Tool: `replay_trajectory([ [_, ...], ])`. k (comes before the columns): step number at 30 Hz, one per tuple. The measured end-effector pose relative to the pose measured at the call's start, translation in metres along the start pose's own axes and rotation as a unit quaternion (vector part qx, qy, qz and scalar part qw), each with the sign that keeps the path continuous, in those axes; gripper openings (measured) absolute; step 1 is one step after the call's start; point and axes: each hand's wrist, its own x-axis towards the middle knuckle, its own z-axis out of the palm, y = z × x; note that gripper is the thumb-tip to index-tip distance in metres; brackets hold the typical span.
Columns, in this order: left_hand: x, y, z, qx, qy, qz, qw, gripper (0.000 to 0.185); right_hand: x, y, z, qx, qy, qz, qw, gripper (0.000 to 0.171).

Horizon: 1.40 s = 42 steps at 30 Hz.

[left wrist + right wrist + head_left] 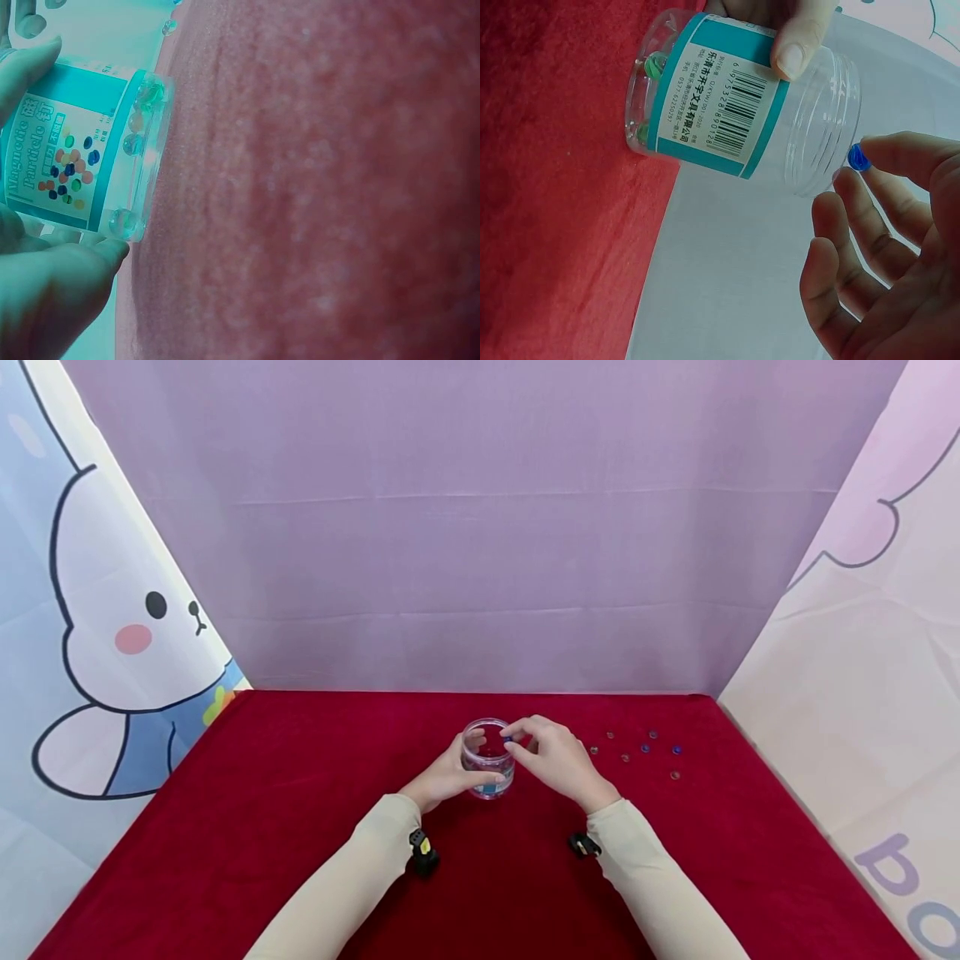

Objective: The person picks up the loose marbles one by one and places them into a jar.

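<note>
Left hand (pixel 444 777) wraps the clear jar (pixel 488 758) mid-table on the red cloth (pixel 262 827), holding it upright. Right hand (pixel 557 758) pinches a blue bead (pixel 859 158) right at the jar's open mouth. Best, I'd judge, to centre it over the opening before letting go. A few beads sit at the jar's bottom (pixel 135 142); loose beads (pixel 643 748) lie scattered to the right.

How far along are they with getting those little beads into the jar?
A few beads already lie at the bottom of the clear jar, which the left hand grips on the red cloth. The right hand pinches a blue bead at the jar's rim. Roughly eight loose beads wait on the cloth to the right.
</note>
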Motion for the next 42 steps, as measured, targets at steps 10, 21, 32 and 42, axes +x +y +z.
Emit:
replay_trajectory([
  [10,0.0,0.0,0.0,0.003,0.001,-0.004,1.0,0.096,-0.001,0.0,-0.003,-0.003,0.012,-0.01,1.0,0.024],
  [21,0.001,-0.001,-0.001,-0.002,-0.002,-0.001,1.0,0.097,-0.004,0.003,-0.008,-0.005,0.009,-0.005,1.0,0.024],
  [32,0.001,0.0,-0.001,-0.006,0.001,-0.007,1.0,0.097,-0.01,0.012,-0.014,-0.021,0.016,0.001,1.0,0.024],
  [42,0.001,0.0,0.0,0.003,0.006,-0.006,1.0,0.098,-0.019,0.023,-0.022,-0.034,0.014,0.021,0.999,0.024],
])
